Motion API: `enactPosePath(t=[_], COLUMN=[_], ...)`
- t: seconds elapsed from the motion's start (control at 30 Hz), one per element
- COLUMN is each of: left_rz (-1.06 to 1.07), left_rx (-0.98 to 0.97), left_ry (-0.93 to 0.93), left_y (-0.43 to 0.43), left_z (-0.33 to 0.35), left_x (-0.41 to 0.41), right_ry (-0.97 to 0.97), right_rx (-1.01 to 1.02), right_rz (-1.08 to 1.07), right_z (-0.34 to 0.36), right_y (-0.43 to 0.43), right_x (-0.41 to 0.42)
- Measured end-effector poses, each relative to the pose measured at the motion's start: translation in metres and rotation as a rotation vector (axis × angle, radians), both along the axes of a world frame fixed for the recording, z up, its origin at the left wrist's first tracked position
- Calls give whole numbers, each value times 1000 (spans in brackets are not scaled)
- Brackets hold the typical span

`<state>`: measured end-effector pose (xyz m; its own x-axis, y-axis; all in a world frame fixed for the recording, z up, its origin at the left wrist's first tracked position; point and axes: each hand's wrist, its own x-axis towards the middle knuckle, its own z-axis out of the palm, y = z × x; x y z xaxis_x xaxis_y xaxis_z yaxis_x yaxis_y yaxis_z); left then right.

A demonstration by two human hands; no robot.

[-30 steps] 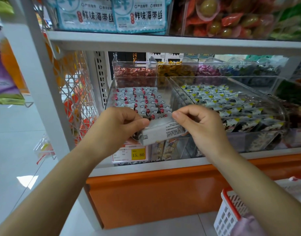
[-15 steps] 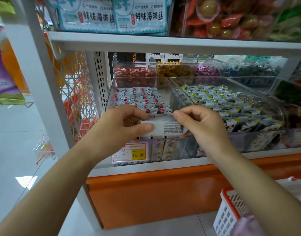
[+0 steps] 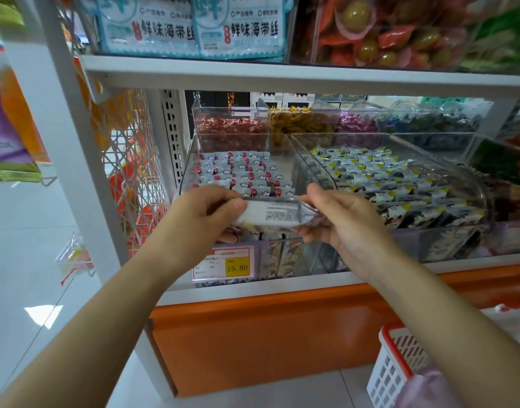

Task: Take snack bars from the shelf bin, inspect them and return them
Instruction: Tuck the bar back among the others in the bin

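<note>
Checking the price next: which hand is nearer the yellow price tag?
Left. The left hand is just above-left of the price tag; the right hand is farther up-right.

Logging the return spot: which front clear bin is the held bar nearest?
The left front bin, holding white red-marked bars, above the 15.80 price tag; the right bin holds yellow-cornered packs.

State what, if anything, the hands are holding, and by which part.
One white snack bar, by its two ends: the left hand grips its left end, the right hand pinches its right end.
</note>
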<state>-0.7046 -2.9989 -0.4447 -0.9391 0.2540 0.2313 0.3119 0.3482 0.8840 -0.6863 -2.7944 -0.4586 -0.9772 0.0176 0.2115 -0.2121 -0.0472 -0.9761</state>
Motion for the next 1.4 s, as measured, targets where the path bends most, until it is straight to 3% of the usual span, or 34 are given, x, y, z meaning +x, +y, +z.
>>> enactPosePath(t=[0.07, 0.17, 0.27, 0.37, 0.47, 0.57, 0.63, 0.87, 1.07, 1.3, 1.4], left_rz=[80, 109, 188, 354, 292, 230, 233, 166, 155, 180, 172], left_rx=[80, 140, 106, -147, -534, -964, -1072, -997, -1014, -1090, -1074], left_ry=[-38, -73, 55, 304, 450, 432, 427, 372, 430, 472, 462], left_y=[1, 4, 2, -4, 0, 7, 7, -1, -12, -19, -20], left_z=[0, 3, 7, 8, -2, -17, -21, -22, -22, -19, -17], left_x=[-1, -2, -7, -16, -18, -21, -22, -14, -11, -5, -4], right_ry=[54, 200, 237, 226, 240, 274, 281, 366, 307, 194, 167], right_rx=[24, 277, 178, 90, 138, 197, 238, 707, 1146, 1396, 1225], right_rz=[57, 11, -152, -287, -352, -384, -398, -254, -79, 212, 177], right_z=[0, 1, 4, 6, 5, 8, 12, 39, 36, 25, 35], right_y=[-2, -9, -15, -12, -9, -15, -21, -50, -80, -81, -78], right_x=[1, 1, -4, -14, -22, -31, -39, -83, -114, -122, -128])
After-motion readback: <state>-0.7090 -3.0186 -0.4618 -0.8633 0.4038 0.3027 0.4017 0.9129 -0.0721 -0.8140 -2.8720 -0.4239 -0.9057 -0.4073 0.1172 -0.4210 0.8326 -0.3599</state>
